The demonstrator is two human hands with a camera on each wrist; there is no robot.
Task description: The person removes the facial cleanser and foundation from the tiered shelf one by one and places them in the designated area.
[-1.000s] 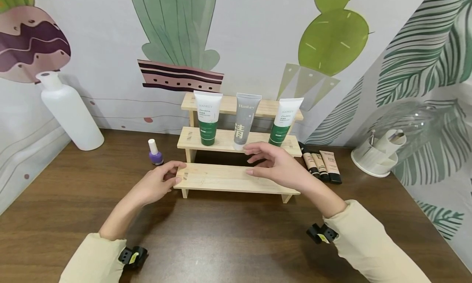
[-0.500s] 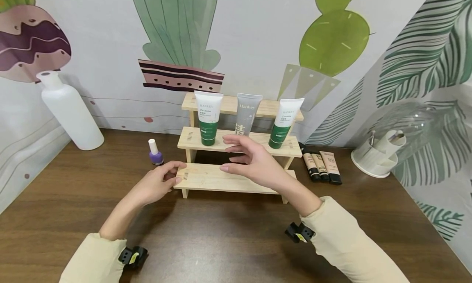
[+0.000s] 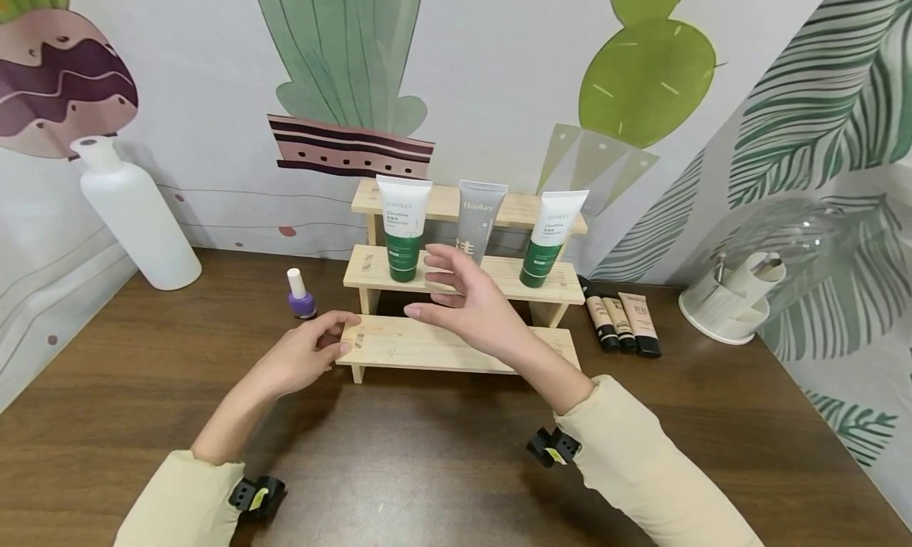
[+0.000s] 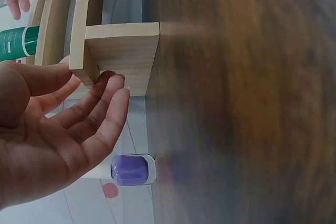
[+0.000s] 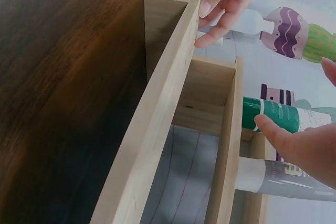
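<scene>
A three-tier wooden rack (image 3: 463,345) stands on the table against the wall. My left hand (image 3: 302,357) pinches the left end of its lowest shelf, thumb above and fingers curled beneath. On the middle shelf stand three tubes: a white-and-green tube (image 3: 404,230) at left, a grey tube (image 3: 479,214) in the middle and a smaller white-and-green tube (image 3: 552,238) at right. Over the lowest shelf hovers my right hand (image 3: 473,301), fingers spread and nothing in them. It hides the grey tube's lower part in the head view.
Just left of the rack is a purple nail polish bottle (image 3: 301,295). A white pump-less bottle (image 3: 138,218) leans at the far left. To the right lie small cosmetic tubes (image 3: 637,324) and a white brush holder (image 3: 723,305) with a clear dome (image 3: 805,238).
My right hand has moved left along the rack, from the right of the grey tube toward the left white-and-green tube. My left hand has kept its hold on the shelf end.
</scene>
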